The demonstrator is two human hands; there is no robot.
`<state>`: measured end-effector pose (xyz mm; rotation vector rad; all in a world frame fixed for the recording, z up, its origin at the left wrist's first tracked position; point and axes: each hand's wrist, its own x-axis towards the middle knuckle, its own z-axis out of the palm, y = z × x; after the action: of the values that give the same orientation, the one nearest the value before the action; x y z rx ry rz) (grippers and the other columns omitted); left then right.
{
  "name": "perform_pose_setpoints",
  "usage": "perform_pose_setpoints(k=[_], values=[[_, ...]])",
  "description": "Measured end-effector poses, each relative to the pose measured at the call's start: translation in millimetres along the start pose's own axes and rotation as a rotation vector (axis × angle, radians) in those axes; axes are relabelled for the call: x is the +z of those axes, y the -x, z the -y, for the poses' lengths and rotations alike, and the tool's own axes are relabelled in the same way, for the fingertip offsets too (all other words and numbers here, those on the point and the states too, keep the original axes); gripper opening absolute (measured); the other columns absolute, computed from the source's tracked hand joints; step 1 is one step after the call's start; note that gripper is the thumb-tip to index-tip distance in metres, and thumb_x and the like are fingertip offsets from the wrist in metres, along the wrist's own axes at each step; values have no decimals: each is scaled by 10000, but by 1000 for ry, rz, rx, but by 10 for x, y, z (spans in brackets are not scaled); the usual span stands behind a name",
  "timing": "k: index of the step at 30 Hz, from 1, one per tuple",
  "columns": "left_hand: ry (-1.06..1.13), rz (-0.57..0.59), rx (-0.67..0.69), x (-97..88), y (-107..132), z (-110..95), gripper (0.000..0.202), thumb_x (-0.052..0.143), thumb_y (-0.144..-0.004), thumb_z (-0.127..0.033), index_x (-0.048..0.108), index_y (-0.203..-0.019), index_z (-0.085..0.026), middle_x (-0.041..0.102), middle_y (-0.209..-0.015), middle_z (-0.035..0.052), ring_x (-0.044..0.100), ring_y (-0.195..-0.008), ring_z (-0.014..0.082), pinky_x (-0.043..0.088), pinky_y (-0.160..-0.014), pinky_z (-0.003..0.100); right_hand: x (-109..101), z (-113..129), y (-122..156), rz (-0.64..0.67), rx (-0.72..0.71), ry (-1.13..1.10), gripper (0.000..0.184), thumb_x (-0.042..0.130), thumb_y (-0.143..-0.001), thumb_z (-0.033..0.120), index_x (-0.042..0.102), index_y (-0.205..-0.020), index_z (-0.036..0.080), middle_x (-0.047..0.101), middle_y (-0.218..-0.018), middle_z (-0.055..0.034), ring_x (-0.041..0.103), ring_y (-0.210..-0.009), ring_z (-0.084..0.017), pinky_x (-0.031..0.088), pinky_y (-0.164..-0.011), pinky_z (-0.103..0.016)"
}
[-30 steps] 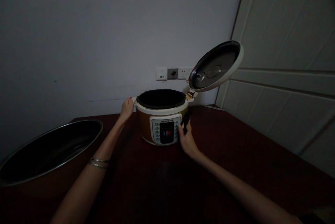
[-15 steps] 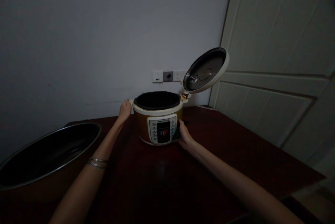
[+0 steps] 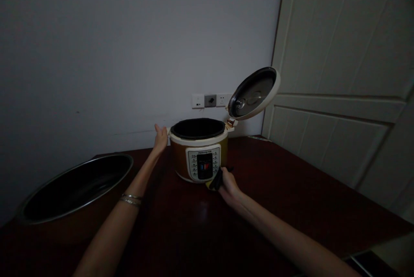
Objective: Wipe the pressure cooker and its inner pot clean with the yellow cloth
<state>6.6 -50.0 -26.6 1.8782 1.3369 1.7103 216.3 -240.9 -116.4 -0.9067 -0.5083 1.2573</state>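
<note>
Electric cooker: it stands upright on the dark red worktop (image 3: 284, 173), towards the far side near the wall (image 3: 136, 39), its body (image 3: 180, 156) brown on the left and yellowish on the right, below a white upper band.
Lid: the cooker's lid (image 3: 254, 93) is raised and leans up and out to the right, its metallic underside turned towards the left, joined to the cooker by the hinge (image 3: 230, 123) at the right of the rim.
Opening: the inside is black, too dark for me to tell what it holds.
Control panel: the panel (image 3: 204, 164) faces me, with a dark display in the middle and rows of small buttons on both sides.
My left hand: the hand (image 3: 161, 140) is at the cooker's left side, against the small white tab by the rim, a finger pointing up; I cannot tell whether it grips the tab. Bracelets (image 3: 131, 199) circle that wrist.
My right hand: the hand (image 3: 230, 185) is closed round a black-and-yellow cloth (image 3: 217, 180), at the cooker's lower right front.
Pot: a wide, dark-lined pot (image 3: 86, 205) with a metallic rim sits at the near left, apart from the cooker.
Background: wall sockets (image 3: 221, 100) show behind the cooker, and a panelled door (image 3: 336, 52) stands on the right.
</note>
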Motion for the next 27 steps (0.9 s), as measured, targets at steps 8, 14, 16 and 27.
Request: perform_pose_setpoints(k=[8, 14, 16, 27], values=[[-172, -196, 180, -151, 286, -324, 647, 376, -871, -411, 197, -1386, -62, 265, -1430, 247, 315, -1312, 278, 295, -1046, 417, -215, 137, 478, 102, 449, -143, 272, 457, -841, 397, 566, -907, 157, 684, -743, -45, 662, -680, -194, 514, -724, -375], [-144, -152, 576, -407, 927, -726, 202, 422, -855, -299, 542, -951, -168, 588, -893, 82, 559, -841, 185, 454, -758, 326, -264, 88, 723, 287, 532, 98, 272, 618, -665, 294, 615, -888, 137, 689, -748, -58, 651, -745, -229, 477, -740, -340], [-133, 140, 639, -469, 1233, -859, 157, 448, -845, -285, 568, -857, -184, 593, -803, 51, 556, -766, 167, 445, -727, 307, -220, 105, 741, 299, 496, 189, 265, 626, -620, 268, 618, -855, 145, 687, -740, -53, 638, -719, -226, 468, -696, -332], [504, 809, -619, -633, 1926, -773, 272, 696, -644, -265, 685, -870, -114, 700, -904, 99, 640, -793, 208, 466, -749, 301, 26, 228, 566, 533, 355, 331, 380, 659, -620, 266, 589, -979, 162, 690, -892, -67, 649, -787, -207, 487, -714, -322]])
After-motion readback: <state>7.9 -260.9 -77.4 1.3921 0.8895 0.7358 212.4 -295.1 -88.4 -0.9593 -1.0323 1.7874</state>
